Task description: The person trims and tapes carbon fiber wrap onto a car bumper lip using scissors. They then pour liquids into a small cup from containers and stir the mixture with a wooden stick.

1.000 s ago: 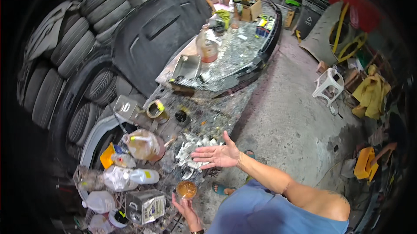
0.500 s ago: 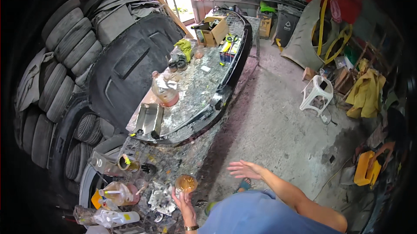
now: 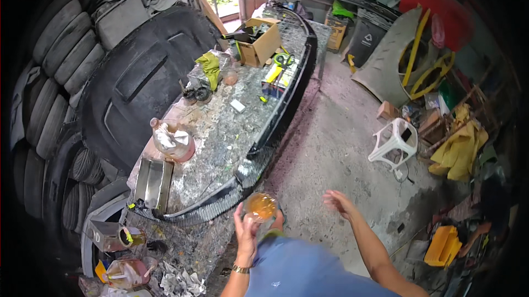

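My left hand (image 3: 246, 232), with a watch on its wrist, holds a clear round cup (image 3: 261, 207) with amber liquid in it. The cup is above the near edge of the workbench, close to my blue shirt. My right hand (image 3: 340, 204) hangs in the air to the right over the concrete floor, empty and with its fingers apart. A long black curved car part with a carbon-weave look (image 3: 226, 185) lies along the workbench (image 3: 220, 142), just beyond the cup.
On the bench stand a metal tray (image 3: 154, 184), a cut plastic jug (image 3: 175, 141), a cardboard box (image 3: 259, 49) and scissors (image 3: 284, 60). Crumpled paper (image 3: 179, 281) lies nearer me. A white stool (image 3: 394, 141) stands right, beyond a yellow container (image 3: 442, 246) near another person's arm.
My left hand has raised the cup and brought it rightward, from over the near bench to beside the black part. My right hand has shifted right, and the view has turned somewhat.
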Demonstrator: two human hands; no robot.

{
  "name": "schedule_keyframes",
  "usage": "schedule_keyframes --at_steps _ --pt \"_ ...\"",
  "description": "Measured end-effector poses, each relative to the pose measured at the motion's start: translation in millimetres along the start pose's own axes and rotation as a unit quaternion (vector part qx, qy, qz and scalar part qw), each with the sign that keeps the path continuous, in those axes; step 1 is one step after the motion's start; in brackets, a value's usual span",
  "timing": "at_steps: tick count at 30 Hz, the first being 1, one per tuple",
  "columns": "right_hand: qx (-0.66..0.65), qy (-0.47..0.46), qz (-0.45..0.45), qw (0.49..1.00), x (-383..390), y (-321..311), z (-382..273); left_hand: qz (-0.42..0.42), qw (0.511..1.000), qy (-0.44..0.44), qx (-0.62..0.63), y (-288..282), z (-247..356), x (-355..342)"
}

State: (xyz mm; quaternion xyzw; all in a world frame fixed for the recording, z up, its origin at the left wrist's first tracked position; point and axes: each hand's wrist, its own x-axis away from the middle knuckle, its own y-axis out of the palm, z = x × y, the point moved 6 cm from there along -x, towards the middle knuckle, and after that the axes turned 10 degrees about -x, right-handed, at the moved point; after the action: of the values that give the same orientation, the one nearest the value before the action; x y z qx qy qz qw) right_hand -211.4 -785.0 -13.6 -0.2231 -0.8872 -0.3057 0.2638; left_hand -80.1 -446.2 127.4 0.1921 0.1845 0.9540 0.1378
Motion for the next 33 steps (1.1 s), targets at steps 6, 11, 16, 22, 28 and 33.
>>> schedule_keyframes --at_steps 6,11,16,22,28,33 --pt "0.122 0.031 0.033 0.991 -71 -1 -88 -0.04 0.999 -0.002 -0.026 71 16 -101" --pt "0.143 0.035 0.036 0.988 -131 -10 -143 -0.012 0.999 0.038 -0.02 94 39 -143" --pt "0.244 -0.037 -0.22 0.944 -186 146 -240 0.15 0.986 0.065 -0.036 93 45 -143" --pt "0.311 -0.073 -0.495 0.808 -263 412 -180 0.368 0.913 0.159 0.07 97 31 -94" --pt "0.512 -0.334 -0.427 0.666 -245 549 -91 0.508 0.829 0.213 0.1 97 20 -28" --pt "0.544 -0.451 -0.387 0.593 -271 589 -31 0.583 0.782 0.195 0.106 75 14 30"
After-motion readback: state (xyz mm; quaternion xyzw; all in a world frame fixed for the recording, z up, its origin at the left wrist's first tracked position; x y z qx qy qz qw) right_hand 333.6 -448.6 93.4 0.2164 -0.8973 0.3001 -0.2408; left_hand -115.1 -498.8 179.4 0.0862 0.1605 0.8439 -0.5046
